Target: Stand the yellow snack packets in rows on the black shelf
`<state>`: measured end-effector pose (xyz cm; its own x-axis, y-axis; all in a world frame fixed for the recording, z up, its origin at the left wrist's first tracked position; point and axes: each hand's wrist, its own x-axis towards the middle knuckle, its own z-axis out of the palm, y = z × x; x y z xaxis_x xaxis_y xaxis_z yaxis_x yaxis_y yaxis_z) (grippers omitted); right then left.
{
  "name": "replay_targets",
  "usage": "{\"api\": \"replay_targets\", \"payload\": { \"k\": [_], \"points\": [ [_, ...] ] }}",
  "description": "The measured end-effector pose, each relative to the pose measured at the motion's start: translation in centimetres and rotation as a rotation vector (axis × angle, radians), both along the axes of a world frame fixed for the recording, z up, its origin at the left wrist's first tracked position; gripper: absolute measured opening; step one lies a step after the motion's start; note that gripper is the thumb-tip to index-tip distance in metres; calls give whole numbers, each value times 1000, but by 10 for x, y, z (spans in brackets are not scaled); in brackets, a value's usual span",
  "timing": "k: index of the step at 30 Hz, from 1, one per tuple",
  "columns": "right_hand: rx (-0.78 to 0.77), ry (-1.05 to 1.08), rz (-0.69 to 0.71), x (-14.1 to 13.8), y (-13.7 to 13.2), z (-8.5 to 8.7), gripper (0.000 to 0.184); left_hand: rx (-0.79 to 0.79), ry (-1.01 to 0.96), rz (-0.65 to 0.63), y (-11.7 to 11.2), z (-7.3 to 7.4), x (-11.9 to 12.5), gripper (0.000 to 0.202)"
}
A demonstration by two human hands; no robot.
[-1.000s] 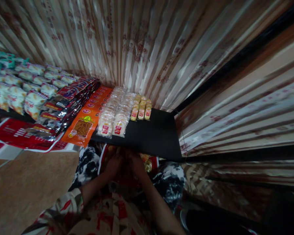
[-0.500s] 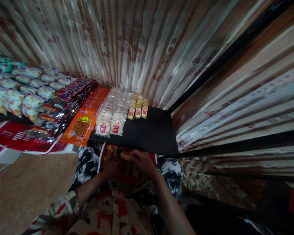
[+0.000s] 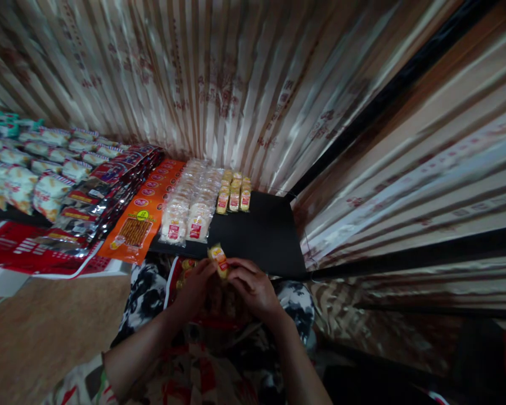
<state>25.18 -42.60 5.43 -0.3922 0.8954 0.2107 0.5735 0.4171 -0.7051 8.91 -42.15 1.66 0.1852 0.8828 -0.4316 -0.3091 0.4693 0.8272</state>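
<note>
Between my two hands is a small yellow wrapped snack packet (image 3: 220, 262) with a red and white label. My left hand (image 3: 196, 289) pinches its left side, and my right hand (image 3: 253, 287) grips its right side. Below them on my lap lies a red bag (image 3: 172, 281) with more yellow packets inside, partly hidden by my hands. Ahead, on the black table (image 3: 257, 230), stand short rows of matching yellow packets (image 3: 234, 194). Left of these are two rows of clear-wrapped white rice crackers (image 3: 188, 211).
Further left along the table lie an orange snack bag (image 3: 141, 211), dark foil packets (image 3: 93, 197) and several white snack bags (image 3: 53, 194). A red bag (image 3: 29, 247) hangs over the front edge. A pleated curtain (image 3: 236, 84) closes off the back, with a dark bar (image 3: 362, 107) at right.
The yellow packet has come up out of the red bag, and both hands are now on it. My left hand has risen from inside the bag. The view has shifted slightly.
</note>
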Motion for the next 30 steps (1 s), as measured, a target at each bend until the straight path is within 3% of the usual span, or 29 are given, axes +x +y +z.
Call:
{"api": "replay_targets", "payload": {
  "k": [6, 9, 11, 14, 19, 22, 26, 30],
  "points": [
    [-68, 50, -43, 4, 3, -10, 21, 161, 287, -34, 17, 20, 8, 13],
    [-147, 214, -250, 8, 10, -22, 34, 199, 274, -75, 26, 23, 15, 17],
    [-203, 313, -371, 11, 16, -30, 40, 221, 210, -127, 34, 20, 21, 23],
    [-261, 407, -377, 11, 26, -36, 36, 272, 189, -164, 47, 9, 34, 30],
    [-299, 488, -455, 17, 44, -45, 32, 389, 574, -100, 73, -8, 54, 28],
    [-305, 488, -502, 25, 58, -55, 34, 418, 673, -131, 87, -10, 67, 33],
    [-277, 571, -539, 37, 79, -67, 33, 373, 634, -120, 103, -10, 84, 39],
    [-207, 627, -619, 51, 105, -77, 33, 454, 655, -92, 118, -7, 104, 37]
  ]
}}
